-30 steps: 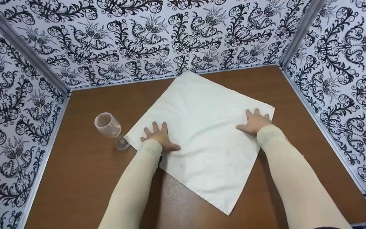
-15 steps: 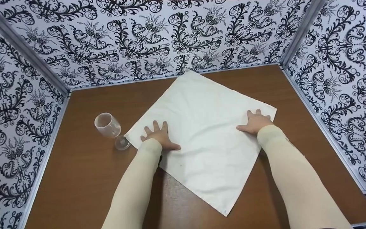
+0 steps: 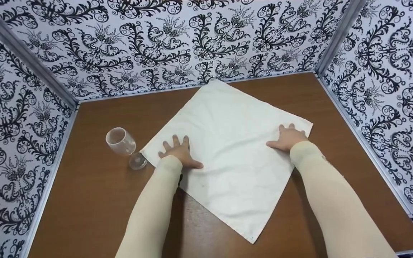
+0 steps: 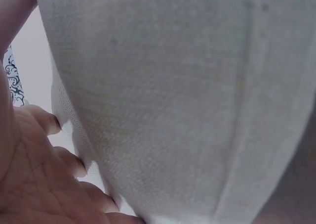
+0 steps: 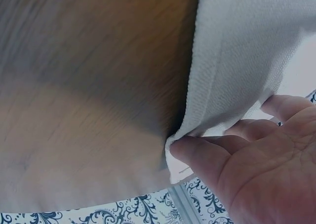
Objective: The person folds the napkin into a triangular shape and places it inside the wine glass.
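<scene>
A white cloth napkin [image 3: 235, 172] lies spread flat on the table, turned like a diamond, with a few soft creases across its middle. My left hand [image 3: 180, 154] rests on its left part, fingers spread, thumb pointing right. Toward the right corner my right hand [image 3: 288, 138] presses on the cloth with fingers spread and thumb pointing left. In the right wrist view that hand's fingertips [image 5: 180, 147] touch the cloth near its edge. A stemmed glass [image 3: 121, 141] stands left of my left hand, its foot right at the napkin's left corner.
The brown wooden table [image 3: 84, 200] is bounded at the back and both sides by panels with a black-and-white scroll pattern [image 3: 167, 39]. Metal strips [image 3: 48, 197] run along the table's edges. The napkin's far corner lies close to the back panel.
The napkin's right corner has shifted slightly right and its near corner slightly left. Both hands stay almost in place, and the glass stands where it was.
</scene>
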Motion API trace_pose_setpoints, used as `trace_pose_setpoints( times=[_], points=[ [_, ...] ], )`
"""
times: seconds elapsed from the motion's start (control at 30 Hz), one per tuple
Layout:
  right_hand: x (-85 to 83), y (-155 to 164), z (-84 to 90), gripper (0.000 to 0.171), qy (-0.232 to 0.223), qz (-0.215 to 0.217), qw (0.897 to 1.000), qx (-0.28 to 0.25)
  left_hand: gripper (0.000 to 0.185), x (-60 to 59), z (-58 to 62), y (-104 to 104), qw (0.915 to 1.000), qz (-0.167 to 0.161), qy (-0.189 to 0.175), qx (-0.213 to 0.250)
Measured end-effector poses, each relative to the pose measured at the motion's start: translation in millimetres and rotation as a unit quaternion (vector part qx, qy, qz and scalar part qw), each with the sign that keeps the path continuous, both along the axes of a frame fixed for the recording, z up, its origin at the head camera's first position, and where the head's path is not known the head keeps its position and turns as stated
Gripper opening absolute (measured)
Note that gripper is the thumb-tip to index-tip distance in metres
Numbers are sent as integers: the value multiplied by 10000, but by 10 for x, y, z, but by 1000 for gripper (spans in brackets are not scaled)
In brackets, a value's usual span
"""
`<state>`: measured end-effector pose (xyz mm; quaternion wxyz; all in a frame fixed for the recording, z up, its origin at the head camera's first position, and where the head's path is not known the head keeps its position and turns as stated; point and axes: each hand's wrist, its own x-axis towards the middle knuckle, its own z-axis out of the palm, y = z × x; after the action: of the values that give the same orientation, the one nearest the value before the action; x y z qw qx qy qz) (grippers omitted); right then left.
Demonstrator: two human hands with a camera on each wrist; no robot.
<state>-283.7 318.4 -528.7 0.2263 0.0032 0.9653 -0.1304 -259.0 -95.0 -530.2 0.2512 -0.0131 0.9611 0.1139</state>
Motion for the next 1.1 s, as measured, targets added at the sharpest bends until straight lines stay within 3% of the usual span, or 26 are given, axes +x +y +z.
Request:
trace_pose_setpoints(
  times=[0.23, 0.43, 1.1],
  points=[
    [49, -25, 61, 109, 180, 259, 9992, 244, 144, -65, -100, -8, 10000, 18, 59, -58],
    [66, -22, 65, 110, 184, 235, 9993, 246, 143, -74, -165, -4, 9998, 22, 173, -102],
    [77, -17, 63, 110, 42, 79, 9999, 131, 141, -53, -58, -25, 10000, -14, 25, 38]
  ],
)
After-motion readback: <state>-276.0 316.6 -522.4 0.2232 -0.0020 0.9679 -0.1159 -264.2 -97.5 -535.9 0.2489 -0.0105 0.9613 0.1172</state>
